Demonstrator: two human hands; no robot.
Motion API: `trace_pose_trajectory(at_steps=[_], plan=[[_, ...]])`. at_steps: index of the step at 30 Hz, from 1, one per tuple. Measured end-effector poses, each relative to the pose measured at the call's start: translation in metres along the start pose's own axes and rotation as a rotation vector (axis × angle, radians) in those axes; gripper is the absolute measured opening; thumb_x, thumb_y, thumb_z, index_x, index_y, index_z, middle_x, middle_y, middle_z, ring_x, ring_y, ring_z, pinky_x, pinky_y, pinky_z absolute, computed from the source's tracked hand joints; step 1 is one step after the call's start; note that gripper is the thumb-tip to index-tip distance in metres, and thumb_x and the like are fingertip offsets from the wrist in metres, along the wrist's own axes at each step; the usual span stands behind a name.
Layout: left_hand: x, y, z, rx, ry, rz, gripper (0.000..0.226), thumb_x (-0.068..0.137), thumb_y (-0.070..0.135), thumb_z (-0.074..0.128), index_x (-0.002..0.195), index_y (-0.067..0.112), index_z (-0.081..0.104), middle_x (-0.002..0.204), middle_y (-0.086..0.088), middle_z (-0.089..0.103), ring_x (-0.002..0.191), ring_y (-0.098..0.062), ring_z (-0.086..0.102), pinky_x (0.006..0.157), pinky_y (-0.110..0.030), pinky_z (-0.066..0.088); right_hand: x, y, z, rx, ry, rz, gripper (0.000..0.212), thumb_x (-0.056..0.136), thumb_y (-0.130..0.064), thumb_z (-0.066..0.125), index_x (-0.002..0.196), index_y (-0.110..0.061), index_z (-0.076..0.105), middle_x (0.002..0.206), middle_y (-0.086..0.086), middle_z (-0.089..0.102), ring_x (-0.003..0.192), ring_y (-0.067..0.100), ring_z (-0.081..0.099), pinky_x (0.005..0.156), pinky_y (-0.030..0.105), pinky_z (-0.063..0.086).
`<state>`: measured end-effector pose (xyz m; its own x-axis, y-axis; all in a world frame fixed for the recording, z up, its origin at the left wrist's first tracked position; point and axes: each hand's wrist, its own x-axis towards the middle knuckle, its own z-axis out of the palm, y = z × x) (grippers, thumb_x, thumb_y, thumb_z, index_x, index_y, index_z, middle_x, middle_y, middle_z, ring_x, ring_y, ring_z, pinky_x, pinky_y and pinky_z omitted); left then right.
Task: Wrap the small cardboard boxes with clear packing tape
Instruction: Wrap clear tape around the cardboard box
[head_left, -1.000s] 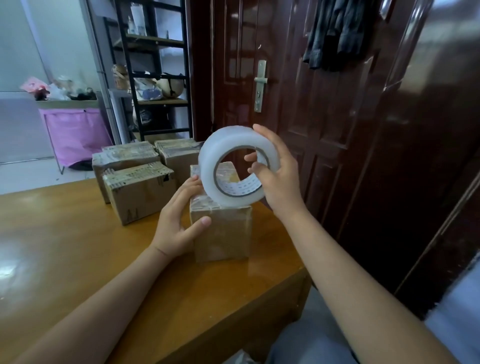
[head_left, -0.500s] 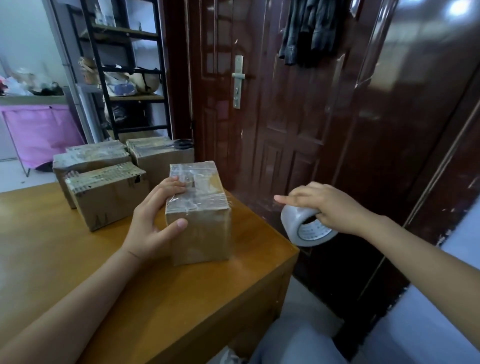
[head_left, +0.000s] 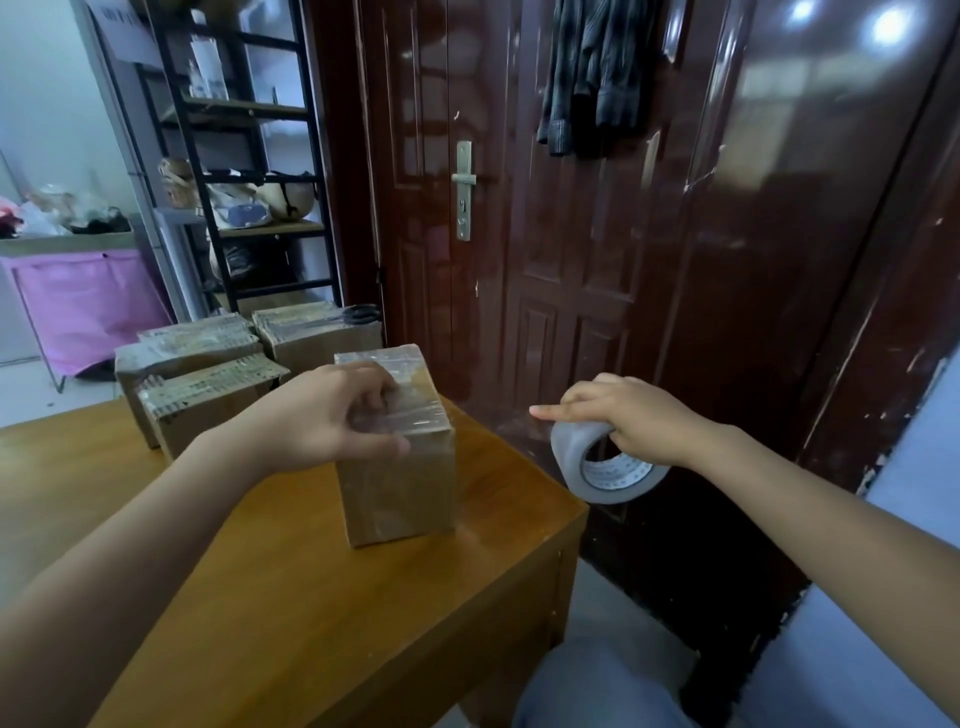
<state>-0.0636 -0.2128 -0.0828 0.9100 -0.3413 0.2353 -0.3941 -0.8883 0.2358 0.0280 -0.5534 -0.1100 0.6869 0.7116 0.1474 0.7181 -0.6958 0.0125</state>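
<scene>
So our right hand (head_left: 636, 421) had swung the tape roll (head_left: 605, 462) from above the box down and out past the table (head_left: 291, 623) edge, fingers hooked through its core. We guessed a strip was getting pulled across. Just left of it, our left hand (head_left: 332, 415) had slid up and gripped the top of the taped box (head_left: 397, 478). Count: one roll, one box in hand, three more boxes (head_left: 208, 384) beyond the left hand.

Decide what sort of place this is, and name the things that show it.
Probably a room in a home: a dark wooden door with a garment hung on it, a cluttered shelf rack, and a wooden table.
</scene>
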Motion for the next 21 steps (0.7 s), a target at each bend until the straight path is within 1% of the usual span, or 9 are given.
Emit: trace_pose_trajectory(at_steps=[2, 4, 5, 7, 9, 11, 14, 18, 21], plan=[[0.013, 0.019, -0.010, 0.177, -0.073, -0.044, 0.107, 0.046, 0.104, 0.032, 0.106, 0.019, 0.056, 0.098, 0.007, 0.059, 0.082, -0.012, 0.057, 0.071, -0.032, 0.050, -0.003, 0.001, 0.001, 0.017, -0.006, 0.024, 0.096, 0.083, 0.020, 0.040, 0.140, -0.056, 0.024, 0.129, -0.018, 0.047, 0.102, 0.004, 0.034, 0.090, 0.022, 0.030], [0.022, 0.035, -0.006, 0.384, -0.126, -0.025, 0.111, 0.051, 0.100, 0.035, 0.132, 0.025, 0.042, 0.115, 0.004, 0.056, 0.093, -0.014, 0.059, 0.074, -0.028, 0.048, -0.006, 0.003, 0.002, 0.042, -0.009, 0.039, 0.097, 0.083, 0.020, 0.039, 0.136, -0.060, 0.022, 0.130, -0.017, 0.047, 0.103, 0.005, 0.035, 0.085, 0.021, 0.031], [0.027, 0.040, -0.001, 0.484, -0.162, -0.011, 0.114, 0.054, 0.098, 0.037, 0.147, 0.032, 0.026, 0.127, 0.000, 0.050, 0.104, -0.018, 0.058, 0.076, -0.028, 0.047, -0.008, 0.004, 0.003, 0.049, -0.009, 0.040, 0.097, 0.083, 0.020, 0.039, 0.134, -0.061, 0.021, 0.130, -0.016, 0.047, 0.103, 0.007, 0.036, 0.084, 0.022, 0.033], [0.036, 0.048, 0.007, 0.620, -0.220, -0.007, 0.110, 0.063, 0.092, 0.044, 0.153, 0.041, 0.006, 0.142, -0.007, 0.037, 0.121, -0.026, 0.049, 0.082, -0.032, 0.046, -0.010, 0.005, 0.004, 0.045, -0.005, 0.041, 0.098, 0.083, 0.020, 0.039, 0.133, -0.062, 0.019, 0.129, -0.017, 0.046, 0.103, 0.006, 0.036, 0.083, 0.020, 0.031], [0.042, 0.052, 0.007, 0.676, -0.212, -0.022, 0.099, 0.070, 0.086, 0.050, 0.151, 0.041, 0.016, 0.144, -0.008, 0.032, 0.127, -0.028, 0.041, 0.086, -0.035, 0.045, -0.011, 0.005, 0.001, 0.037, -0.027, 0.039, 0.098, 0.084, 0.020, 0.039, 0.132, -0.063, 0.018, 0.127, -0.019, 0.046, 0.101, 0.003, 0.034, 0.079, 0.014, 0.027], [0.044, 0.049, 0.006, 0.703, -0.189, 0.001, 0.093, 0.071, 0.083, 0.052, 0.147, 0.038, 0.024, 0.141, -0.005, 0.033, 0.125, -0.026, 0.039, 0.084, -0.033, 0.045, -0.013, 0.005, -0.007, 0.048, -0.052, 0.032, 0.098, 0.084, 0.019, 0.038, 0.131, -0.064, 0.018, 0.124, -0.022, 0.046, 0.101, 0.004, 0.037, 0.075, 0.014, 0.031], [0.038, 0.037, 0.003, 0.613, -0.130, 0.060, 0.090, 0.067, 0.085, 0.051, 0.142, 0.042, 0.026, 0.133, 0.004, 0.032, 0.119, -0.019, 0.040, 0.075, -0.027, 0.045, -0.014, 0.004, -0.026, 0.070, -0.031, 0.017, 0.099, 0.082, 0.020, 0.038, 0.134, -0.063, 0.024, 0.122, -0.025, 0.047, 0.103, 0.006, 0.041, 0.076, 0.016, 0.036], [0.021, 0.019, 0.003, 0.229, 0.102, 0.158, 0.088, 0.060, 0.091, 0.044, 0.133, 0.042, 0.037, 0.127, 0.014, 0.031, 0.095, 0.001, 0.042, 0.063, -0.023, 0.043, -0.014, -0.004, -0.051, 0.102, 0.050, -0.030, 0.100, 0.078, 0.021, 0.039, 0.133, -0.061, 0.031, 0.121, -0.019, 0.052, 0.102, 0.011, 0.044, 0.079, 0.025, 0.043], [0.005, 0.007, 0.024, 0.076, 0.272, 0.206, 0.087, 0.064, 0.094, 0.042, 0.130, 0.037, 0.041, 0.130, 0.014, 0.034, 0.098, -0.004, 0.043, 0.056, -0.019, 0.041, -0.010, -0.017, -0.056, 0.046, 0.007, -0.078, 0.101, 0.080, 0.020, 0.040, 0.133, -0.064, 0.026, 0.123, -0.019, 0.051, 0.103, 0.010, 0.044, 0.081, 0.030, 0.046]])
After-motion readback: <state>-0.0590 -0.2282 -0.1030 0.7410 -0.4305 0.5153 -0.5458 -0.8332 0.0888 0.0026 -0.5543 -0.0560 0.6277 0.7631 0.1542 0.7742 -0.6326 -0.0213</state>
